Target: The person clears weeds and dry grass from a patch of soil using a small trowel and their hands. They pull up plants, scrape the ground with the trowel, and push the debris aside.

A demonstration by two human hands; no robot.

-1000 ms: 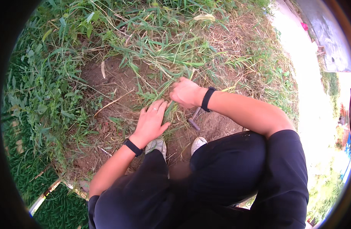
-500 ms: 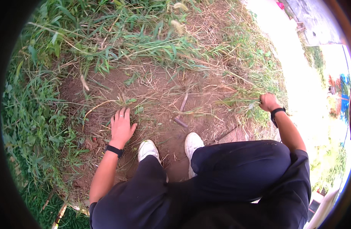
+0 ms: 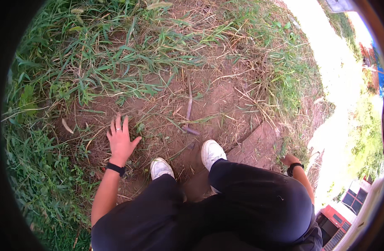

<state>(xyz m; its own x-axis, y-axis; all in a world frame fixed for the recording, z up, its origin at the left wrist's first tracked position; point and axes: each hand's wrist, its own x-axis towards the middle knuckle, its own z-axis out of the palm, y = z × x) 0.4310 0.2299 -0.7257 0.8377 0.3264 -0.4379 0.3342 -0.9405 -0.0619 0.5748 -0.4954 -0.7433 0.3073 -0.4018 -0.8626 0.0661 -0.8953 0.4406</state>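
Note:
My left hand (image 3: 121, 140) is open, its fingers spread over bare soil and dry stalks beside the green weeds on the left. It holds nothing. My right hand (image 3: 290, 160) is low on the right, just past my bent knee, with its fingers curled in. A few green blades (image 3: 281, 147) show by its fingertips, but whether they are in its grip is unclear. Between my hands, in front of my shoes, lies a thin-handled tool (image 3: 189, 106) with a short crosspiece (image 3: 190, 130) at its near end; its exact kind is not plain.
Thick green grass (image 3: 100, 62) covers the far left. Loose dry stalks (image 3: 263, 75) lie at the far right, beside a weedy strip (image 3: 290, 85). My white shoes (image 3: 213, 154) stand on brown soil. A bright pale path (image 3: 332, 83) runs along the right, with a red-and-white building (image 3: 338, 217) beyond.
My right hand has come down and nearer to my knee, away from the grass tuft it was gripping. My left hand has spread its fingers and shifted slightly left. The view has turned somewhat.

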